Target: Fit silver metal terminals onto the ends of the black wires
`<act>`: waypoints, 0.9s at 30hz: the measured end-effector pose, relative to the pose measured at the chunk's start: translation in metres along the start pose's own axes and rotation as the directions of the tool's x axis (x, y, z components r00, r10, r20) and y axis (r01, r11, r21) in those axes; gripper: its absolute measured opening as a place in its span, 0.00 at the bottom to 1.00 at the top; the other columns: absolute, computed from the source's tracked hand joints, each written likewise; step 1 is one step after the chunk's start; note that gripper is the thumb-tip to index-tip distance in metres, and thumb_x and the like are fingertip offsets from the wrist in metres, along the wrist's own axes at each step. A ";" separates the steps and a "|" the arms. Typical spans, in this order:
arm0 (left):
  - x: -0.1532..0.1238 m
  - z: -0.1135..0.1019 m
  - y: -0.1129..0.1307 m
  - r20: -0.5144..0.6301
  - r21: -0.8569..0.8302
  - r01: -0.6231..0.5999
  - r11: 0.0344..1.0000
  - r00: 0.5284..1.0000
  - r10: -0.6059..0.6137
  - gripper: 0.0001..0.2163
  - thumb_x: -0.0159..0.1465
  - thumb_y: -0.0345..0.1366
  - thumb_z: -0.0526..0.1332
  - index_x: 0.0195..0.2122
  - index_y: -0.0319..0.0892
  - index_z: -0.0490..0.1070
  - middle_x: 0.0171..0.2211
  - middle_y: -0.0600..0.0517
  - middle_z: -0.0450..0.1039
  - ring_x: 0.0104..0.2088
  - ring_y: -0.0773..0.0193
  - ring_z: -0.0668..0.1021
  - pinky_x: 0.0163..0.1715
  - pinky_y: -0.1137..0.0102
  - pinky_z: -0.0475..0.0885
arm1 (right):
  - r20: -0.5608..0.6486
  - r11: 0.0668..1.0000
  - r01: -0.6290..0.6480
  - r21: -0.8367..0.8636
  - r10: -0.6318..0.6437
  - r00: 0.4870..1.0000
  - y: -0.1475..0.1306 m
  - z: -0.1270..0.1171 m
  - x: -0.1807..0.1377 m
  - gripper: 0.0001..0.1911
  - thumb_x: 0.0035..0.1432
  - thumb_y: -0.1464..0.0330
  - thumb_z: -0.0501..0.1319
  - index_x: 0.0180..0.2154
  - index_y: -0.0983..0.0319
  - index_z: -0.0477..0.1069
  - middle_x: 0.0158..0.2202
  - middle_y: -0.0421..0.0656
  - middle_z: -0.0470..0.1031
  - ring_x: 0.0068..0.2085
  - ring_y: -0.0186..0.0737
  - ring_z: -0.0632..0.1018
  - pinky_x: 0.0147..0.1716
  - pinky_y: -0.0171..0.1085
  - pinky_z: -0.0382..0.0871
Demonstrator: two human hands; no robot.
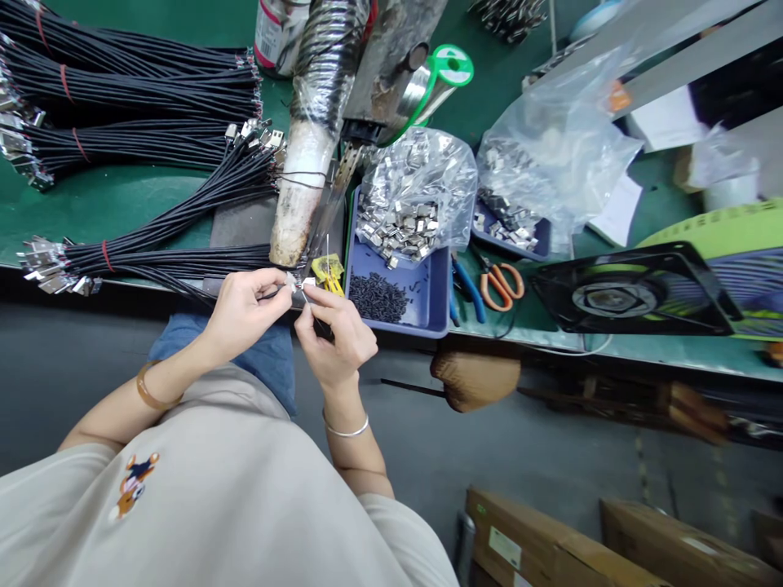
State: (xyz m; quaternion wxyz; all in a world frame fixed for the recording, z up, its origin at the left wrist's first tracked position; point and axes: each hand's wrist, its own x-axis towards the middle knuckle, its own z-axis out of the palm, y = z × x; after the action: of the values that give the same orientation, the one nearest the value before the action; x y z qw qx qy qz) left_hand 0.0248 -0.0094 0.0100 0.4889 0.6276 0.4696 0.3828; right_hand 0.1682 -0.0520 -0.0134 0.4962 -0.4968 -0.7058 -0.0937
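Pinching one small silver metal clip [304,284], fingers of left hand [245,311] and right hand [335,330] met; clipped black cable bundles [152,254] lay beyond them, unused clear bag of clips [422,183] rightward.

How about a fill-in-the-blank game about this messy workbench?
1. The scissors lying on the bench have ___ handles.
2. The long cables tied in bundles are ___ in colour.
3. The left hand and the right hand pinch a small metal piece just left of the ___ tray.
4. The bench top under the cables is ___.

Missing words: orange, black, blue, green.
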 end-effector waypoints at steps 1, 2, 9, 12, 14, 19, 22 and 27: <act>0.000 0.000 0.000 0.004 0.000 -0.003 1.000 1.000 0.003 0.09 0.58 0.35 0.59 0.28 0.36 0.75 0.18 0.58 0.57 0.20 0.74 0.58 0.19 0.76 0.54 | 0.003 1.000 0.005 -0.001 -0.005 1.000 0.000 0.000 0.000 0.12 0.58 0.79 0.63 0.35 0.56 0.69 0.38 0.42 0.86 0.36 0.37 0.86 0.36 0.34 0.82; 0.000 0.000 0.000 0.006 0.001 -0.007 1.000 1.000 0.007 0.09 0.58 0.35 0.58 0.28 0.36 0.75 0.18 0.58 0.57 0.20 0.74 0.58 0.19 0.76 0.54 | 0.005 1.000 0.009 -0.001 -0.009 1.000 0.000 -0.001 0.000 0.11 0.58 0.79 0.64 0.35 0.56 0.69 0.37 0.42 0.85 0.36 0.37 0.86 0.36 0.34 0.82; -0.006 -0.001 0.002 0.020 -0.012 -0.018 1.000 1.000 0.018 0.09 0.58 0.35 0.60 0.28 0.35 0.78 0.19 0.56 0.67 0.20 0.74 0.63 0.20 0.78 0.59 | 0.000 0.956 -0.268 0.124 0.270 0.963 -0.007 -0.005 0.000 0.06 0.59 0.75 0.65 0.36 0.59 0.73 0.39 0.45 0.84 0.35 0.36 0.85 0.31 0.31 0.82; -0.007 0.001 0.001 -0.023 -0.002 -0.041 0.999 0.999 0.041 0.09 0.58 0.34 0.61 0.28 0.36 0.79 0.23 0.52 0.76 0.22 0.72 0.70 0.22 0.78 0.64 | 0.137 0.834 -0.490 0.254 0.470 0.872 -0.010 -0.006 0.002 0.04 0.61 0.72 0.63 0.33 0.60 0.72 0.39 0.44 0.84 0.33 0.35 0.85 0.31 0.32 0.82; -0.006 0.003 0.000 -0.066 0.005 -0.052 0.999 0.996 0.052 0.08 0.58 0.34 0.61 0.29 0.37 0.80 0.25 0.51 0.79 0.23 0.70 0.72 0.22 0.78 0.65 | 0.166 0.804 -0.525 0.277 0.499 0.851 -0.011 -0.007 0.004 0.05 0.60 0.72 0.63 0.31 0.61 0.71 0.39 0.44 0.84 0.33 0.36 0.85 0.33 0.33 0.83; -0.003 0.008 -0.004 -0.126 0.017 -0.038 0.999 0.991 0.040 0.08 0.58 0.34 0.62 0.30 0.38 0.81 0.28 0.51 0.80 0.25 0.69 0.76 0.24 0.78 0.68 | 0.182 0.816 -0.516 0.263 0.483 0.857 -0.008 -0.006 0.008 0.05 0.58 0.72 0.63 0.29 0.60 0.71 0.40 0.45 0.84 0.37 0.38 0.85 0.34 0.33 0.83; -0.001 0.009 -0.003 -0.142 0.029 -0.052 0.998 0.988 0.055 0.07 0.57 0.32 0.62 0.29 0.38 0.80 0.27 0.51 0.80 0.25 0.69 0.75 0.22 0.79 0.66 | 0.231 0.758 -0.578 0.302 0.530 0.816 -0.004 -0.006 0.009 0.05 0.58 0.71 0.63 0.29 0.60 0.70 0.40 0.45 0.84 0.34 0.37 0.85 0.33 0.34 0.82; 0.000 0.009 -0.001 -0.163 0.056 -0.065 0.996 0.984 0.073 0.07 0.57 0.32 0.62 0.27 0.38 0.79 0.26 0.50 0.79 0.24 0.71 0.74 0.21 0.79 0.64 | 0.289 0.686 -0.638 0.349 0.569 0.770 -0.002 -0.007 0.011 0.06 0.57 0.71 0.63 0.28 0.60 0.69 0.41 0.45 0.84 0.33 0.36 0.85 0.34 0.33 0.82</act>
State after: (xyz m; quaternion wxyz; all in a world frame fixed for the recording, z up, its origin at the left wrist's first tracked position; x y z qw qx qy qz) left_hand 0.0334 -0.0119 0.0068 0.4186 0.6219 0.4960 0.4382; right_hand 0.1708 -0.0500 -0.0005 0.5383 -0.5859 -0.5413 0.2719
